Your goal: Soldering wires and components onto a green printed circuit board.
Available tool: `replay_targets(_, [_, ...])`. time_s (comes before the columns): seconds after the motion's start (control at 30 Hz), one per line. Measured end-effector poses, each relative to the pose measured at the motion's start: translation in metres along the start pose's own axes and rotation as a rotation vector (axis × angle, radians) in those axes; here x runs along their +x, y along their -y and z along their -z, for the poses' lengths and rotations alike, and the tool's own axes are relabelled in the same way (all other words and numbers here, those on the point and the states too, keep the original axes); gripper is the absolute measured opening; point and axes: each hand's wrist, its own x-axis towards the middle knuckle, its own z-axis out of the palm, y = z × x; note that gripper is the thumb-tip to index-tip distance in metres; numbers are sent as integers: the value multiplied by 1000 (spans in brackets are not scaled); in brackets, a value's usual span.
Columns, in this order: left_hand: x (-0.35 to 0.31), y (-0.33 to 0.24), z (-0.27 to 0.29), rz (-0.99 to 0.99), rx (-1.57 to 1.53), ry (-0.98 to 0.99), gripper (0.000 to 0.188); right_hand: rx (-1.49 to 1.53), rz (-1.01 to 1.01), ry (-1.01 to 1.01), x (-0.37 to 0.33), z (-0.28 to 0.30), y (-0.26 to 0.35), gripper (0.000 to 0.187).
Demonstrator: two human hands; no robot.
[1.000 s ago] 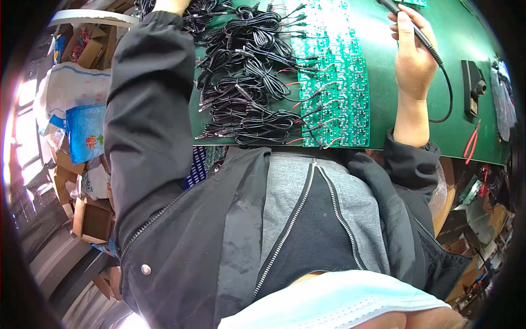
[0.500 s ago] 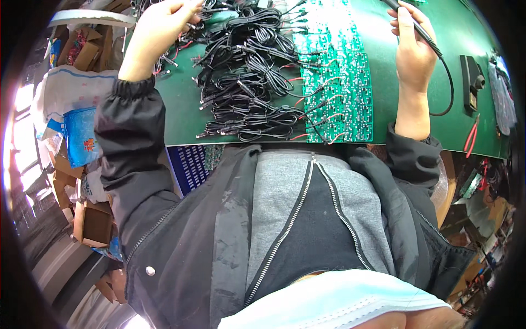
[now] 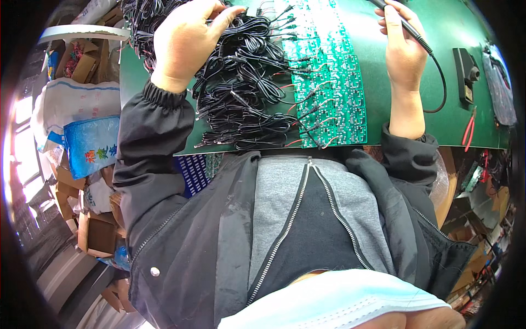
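My right hand (image 3: 404, 57) is wrapped round the black handle of a soldering iron (image 3: 410, 30), held above the right part of the green table; its tip lies outside the picture. My left hand (image 3: 186, 46) is over the bundles of black cables (image 3: 246, 85), fingers curled and thumb stretched toward the far cable ends. What lies between its fingertips is hidden. Right of the bundles, green circuit boards (image 3: 350, 98) lie side by side in a long panel. Red and black wire ends from the cables reach onto the boards' left side.
On the right of the green table (image 3: 378, 129) stand a black iron holder (image 3: 464, 77), red-handled pliers (image 3: 469, 132) and a clear plastic bag (image 3: 499, 90). More cables (image 3: 143, 33) heap at the far left. Sacks and open cardboard boxes (image 3: 97, 233) sit left of the table.
My left hand has moved right, from the far left cables to above the nearer bundles. My right hand, still holding the soldering iron, has shifted slightly left in the picture, as has the whole table.
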Motion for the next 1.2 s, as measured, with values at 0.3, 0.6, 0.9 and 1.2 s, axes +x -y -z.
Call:
replay_targets(0.3, [36,29,30,-112,50,-390,13,48,-20,3,1,-1,9,16])
replay_targets(0.6, [104,13,-42,-624,122,185,12,107,-61,34,-4,-5,-3,15])
replay_targets(0.9, [86,-5,-125,47,-418,66,21,-15,-69,29,0,4,32,15])
replay_targets(1.2, [86,-1,-129,48,-409,19,20,1,-36,186,24,3,42,13])
